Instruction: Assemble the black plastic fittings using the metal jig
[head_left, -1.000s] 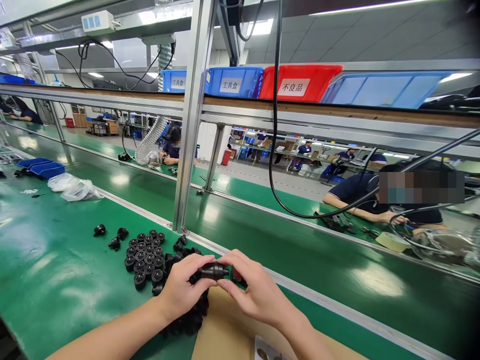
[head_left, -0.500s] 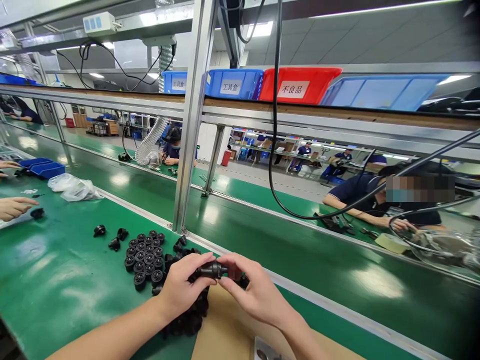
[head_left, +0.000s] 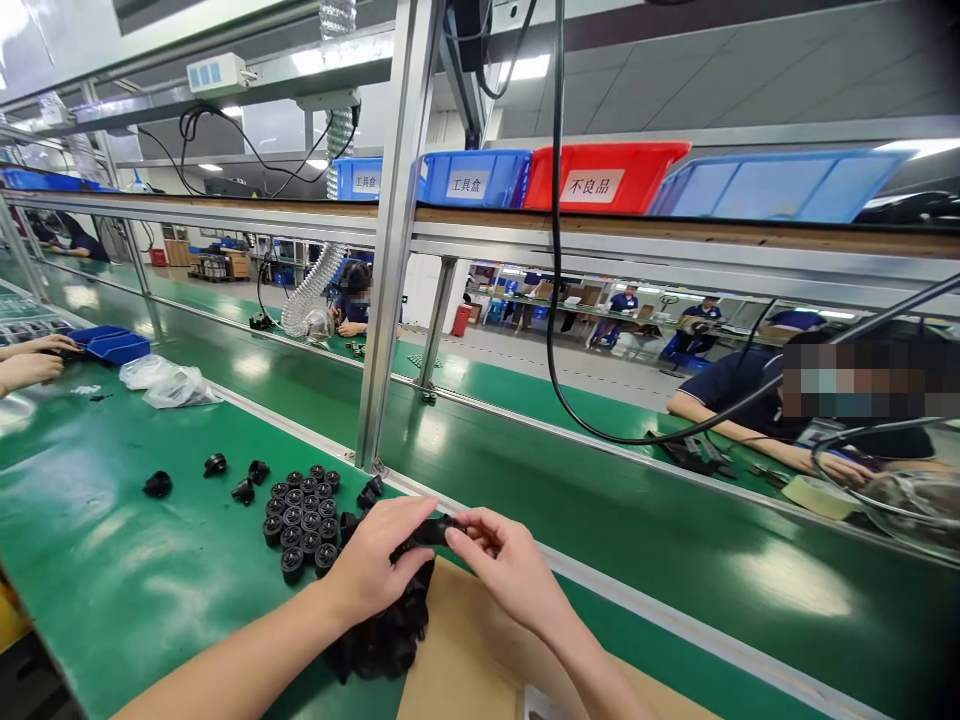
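My left hand (head_left: 375, 570) and my right hand (head_left: 506, 570) meet over the green bench, both pinching one small black plastic part (head_left: 433, 532) between fingertips. Right under my left hand lies a heap of the same black parts (head_left: 382, 640). To the left, several black caps (head_left: 301, 515) stand upright in a tight cluster. Three loose black pieces (head_left: 216, 464) lie farther left on the mat.
A brown cardboard sheet (head_left: 465, 660) lies under my wrists. An aluminium post (head_left: 390, 260) rises just behind the parts. Clear plastic bags (head_left: 169, 382) and a blue tray (head_left: 111, 345) sit far left, near another person's hands (head_left: 30, 365). A co-worker (head_left: 795, 410) sits across the conveyor.
The view has shifted a little. My fingers have closed more over the black part. A loose black piece now lies on the mat at left, and the other person's hands have drawn back.
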